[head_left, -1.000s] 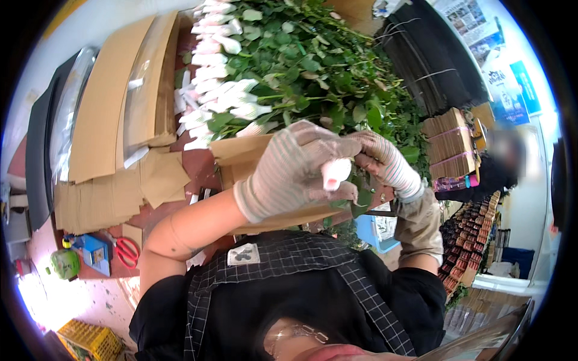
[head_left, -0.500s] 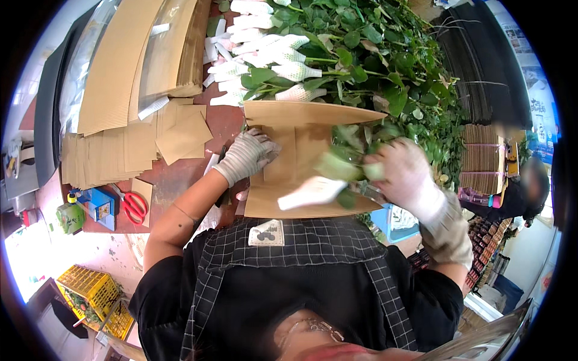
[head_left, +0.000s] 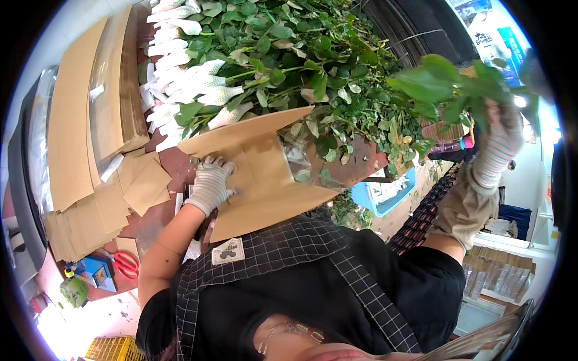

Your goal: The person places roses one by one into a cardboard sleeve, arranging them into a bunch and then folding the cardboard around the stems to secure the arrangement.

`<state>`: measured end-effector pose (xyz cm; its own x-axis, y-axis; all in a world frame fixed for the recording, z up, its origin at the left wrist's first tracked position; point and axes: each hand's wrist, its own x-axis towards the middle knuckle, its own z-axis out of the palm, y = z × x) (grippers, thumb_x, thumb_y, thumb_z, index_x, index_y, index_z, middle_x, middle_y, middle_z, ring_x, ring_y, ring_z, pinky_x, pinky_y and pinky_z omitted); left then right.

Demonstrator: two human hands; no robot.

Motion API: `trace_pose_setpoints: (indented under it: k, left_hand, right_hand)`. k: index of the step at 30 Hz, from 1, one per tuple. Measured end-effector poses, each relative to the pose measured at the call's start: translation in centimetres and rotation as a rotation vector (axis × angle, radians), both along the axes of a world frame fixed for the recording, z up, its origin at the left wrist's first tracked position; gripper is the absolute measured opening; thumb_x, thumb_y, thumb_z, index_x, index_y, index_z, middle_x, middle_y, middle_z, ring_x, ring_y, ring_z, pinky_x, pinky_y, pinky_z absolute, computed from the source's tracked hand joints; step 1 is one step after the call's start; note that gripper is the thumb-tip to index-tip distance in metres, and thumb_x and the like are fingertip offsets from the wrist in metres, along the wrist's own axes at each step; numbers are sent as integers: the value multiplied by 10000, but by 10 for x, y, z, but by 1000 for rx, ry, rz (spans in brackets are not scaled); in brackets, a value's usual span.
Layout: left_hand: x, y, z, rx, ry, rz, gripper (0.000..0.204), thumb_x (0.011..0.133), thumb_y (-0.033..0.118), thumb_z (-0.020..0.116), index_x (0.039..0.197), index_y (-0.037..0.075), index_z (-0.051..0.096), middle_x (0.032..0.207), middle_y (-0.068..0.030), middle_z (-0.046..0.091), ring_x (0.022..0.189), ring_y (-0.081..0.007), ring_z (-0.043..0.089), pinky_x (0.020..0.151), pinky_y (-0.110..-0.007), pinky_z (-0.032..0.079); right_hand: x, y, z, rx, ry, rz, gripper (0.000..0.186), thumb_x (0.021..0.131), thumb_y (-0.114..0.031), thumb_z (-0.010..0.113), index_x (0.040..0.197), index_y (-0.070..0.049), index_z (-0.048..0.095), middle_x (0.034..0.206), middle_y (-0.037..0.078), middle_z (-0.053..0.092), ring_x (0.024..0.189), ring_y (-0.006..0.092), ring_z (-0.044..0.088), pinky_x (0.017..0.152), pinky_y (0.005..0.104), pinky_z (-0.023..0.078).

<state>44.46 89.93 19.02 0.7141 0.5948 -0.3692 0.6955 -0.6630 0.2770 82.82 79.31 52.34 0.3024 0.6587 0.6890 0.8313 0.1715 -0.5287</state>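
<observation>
My left hand [head_left: 211,185], in a striped knit glove, lies on the left end of a folded brown cardboard sheet [head_left: 256,180]. Its fingers are bent and its thumb stands apart from them, all on top of the board. Raised far out to the right, my right hand [head_left: 504,135], gloved as well, is closed around a leafy rose stem [head_left: 430,84]. Blurred leaves spread to its left, and I cannot see the flower end. Beyond the cardboard lies a heap of leafy rose stems [head_left: 313,66], their heads in white net sleeves [head_left: 198,81].
Tall brown cardboard stacks [head_left: 75,108] and smaller cardboard pieces [head_left: 84,204] fill the left side. Red-handled scissors [head_left: 125,263] lie by a blue box [head_left: 96,274]. A light-blue tub [head_left: 391,201] stands at the right, with dark bundled sheets [head_left: 421,30] behind the stems.
My right hand has swung from above the cardboard to far right and up, carrying leaves along. The view has turned rightward. My left hand stays on the board, which now appears tilted.
</observation>
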Motion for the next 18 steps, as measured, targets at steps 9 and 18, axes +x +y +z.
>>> trace_pose_setpoints:
  k: [9, 18]
  left_hand:
    - [-8, 15, -6, -32, -289, -94, 337, 709, 310, 680, 952, 87, 608, 1028, -167, 584, 1071, -332, 506, 986, -410, 351]
    - [-23, 29, 5, -150, -457, 209, 341, 880, 342, 483, 934, 49, 647, 901, -169, 641, 856, -358, 588, 777, -426, 459]
  right_hand:
    - [93, -54, 43, -145, -1049, -702, 221, 867, -159, 581, 1014, -13, 658, 982, 90, 656, 871, 136, 609, 831, 249, 470]
    - [-59, 14, -92, -888, -656, 432, 252, 668, -161, 706, 899, -69, 670, 819, 94, 641, 809, 254, 619, 766, 357, 482]
